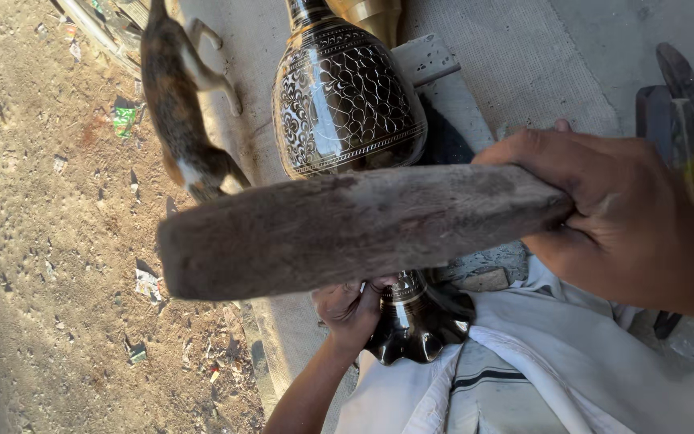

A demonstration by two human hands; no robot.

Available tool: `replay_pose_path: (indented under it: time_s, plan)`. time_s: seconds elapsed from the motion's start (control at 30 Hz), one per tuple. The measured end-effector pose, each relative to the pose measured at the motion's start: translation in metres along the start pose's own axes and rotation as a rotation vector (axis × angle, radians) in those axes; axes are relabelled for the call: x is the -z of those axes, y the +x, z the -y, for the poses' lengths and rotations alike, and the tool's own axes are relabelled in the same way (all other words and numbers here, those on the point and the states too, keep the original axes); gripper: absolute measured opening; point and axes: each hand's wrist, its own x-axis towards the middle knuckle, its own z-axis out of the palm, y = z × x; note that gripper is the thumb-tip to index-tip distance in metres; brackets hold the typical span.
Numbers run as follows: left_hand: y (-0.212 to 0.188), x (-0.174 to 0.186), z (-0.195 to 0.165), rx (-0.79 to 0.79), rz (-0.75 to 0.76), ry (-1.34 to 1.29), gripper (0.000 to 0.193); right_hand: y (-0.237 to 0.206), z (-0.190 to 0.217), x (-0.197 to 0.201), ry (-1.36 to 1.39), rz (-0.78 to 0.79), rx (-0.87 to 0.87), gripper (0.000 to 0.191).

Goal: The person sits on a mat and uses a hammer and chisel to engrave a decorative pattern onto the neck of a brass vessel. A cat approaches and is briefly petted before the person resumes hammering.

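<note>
The thick grey wooden club hides the middle of the shiny black metal vase with silver patterns. The vase's far top is cut off by the picture's edge. The brown and white cat has its head cut off too.

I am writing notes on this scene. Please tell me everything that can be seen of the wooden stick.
The thick, rough grey-brown wooden stick lies almost level across the middle of the view, its blunt, worn end pointing left. The right hand grips its right end. It passes in front of the dark engraved metal vase, hiding the vase's middle; whether it touches the vase cannot be told.
</note>
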Motion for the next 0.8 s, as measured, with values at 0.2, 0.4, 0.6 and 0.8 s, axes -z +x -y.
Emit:
replay_pose_path:
  time_s: [0.2,0.4,0.6,0.8]
  plan:
    - [-0.002,-0.005,0.002,0.001,0.068,-0.007,0.02,-0.002,-0.005,0.005,-0.319,-0.149,0.21,0.055]
    - [-0.012,-0.004,0.022,-0.048,0.084,-0.106,0.031,-0.004,-0.011,-0.003,-0.057,-0.13,0.059,0.052]
    - [-0.048,0.001,0.062,0.131,0.083,0.349,0.022,-0.02,-0.017,-0.023,-0.409,0.125,0.054,0.064]
    - [-0.012,0.006,0.036,0.535,-0.096,-0.519,0.035,-0.051,-0.066,-0.056,-0.055,-0.129,-0.213,0.044]
